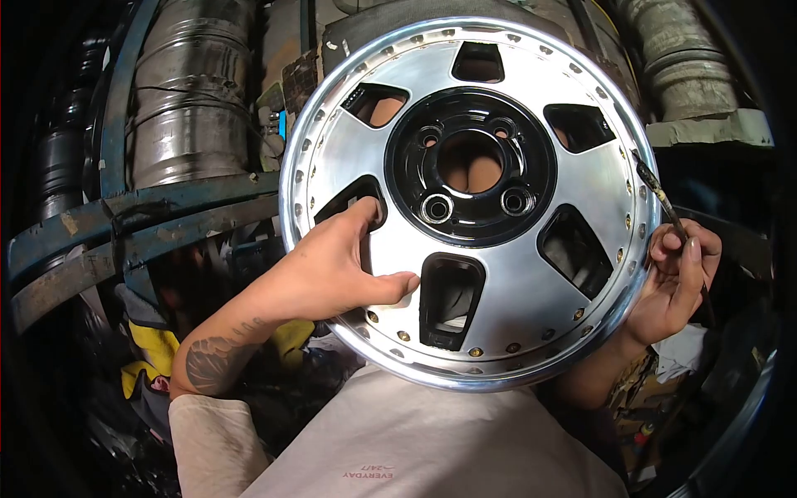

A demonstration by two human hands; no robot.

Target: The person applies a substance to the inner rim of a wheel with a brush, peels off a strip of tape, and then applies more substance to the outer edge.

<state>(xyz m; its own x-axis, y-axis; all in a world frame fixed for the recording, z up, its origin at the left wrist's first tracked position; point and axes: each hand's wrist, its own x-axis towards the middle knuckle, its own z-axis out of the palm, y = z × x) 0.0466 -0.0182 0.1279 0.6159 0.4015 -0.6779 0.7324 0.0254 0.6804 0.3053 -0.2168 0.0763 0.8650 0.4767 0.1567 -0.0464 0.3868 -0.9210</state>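
Observation:
A silver alloy wheel (515,290) with a glossy black hub section (404,170) fills the middle of the view, tilted up in front of my shirt. Small bolts, several of them gold, run around its polished lip. My left hand (336,257) grips the wheel, its fingers hooked into a dark spoke opening and its thumb lying on the silver face. At the right edge of the rim, my right hand (685,270) pinches a thin paintbrush (662,195). The brush's dark tip points up to the lip; whether it touches is hard to tell.
Silver metal drums (193,100) stand behind a worn blue metal frame (166,207) at the left. Another drum-like cylinder (689,62) is at the upper right. Yellow and grey cloth (154,349) lies below my left forearm.

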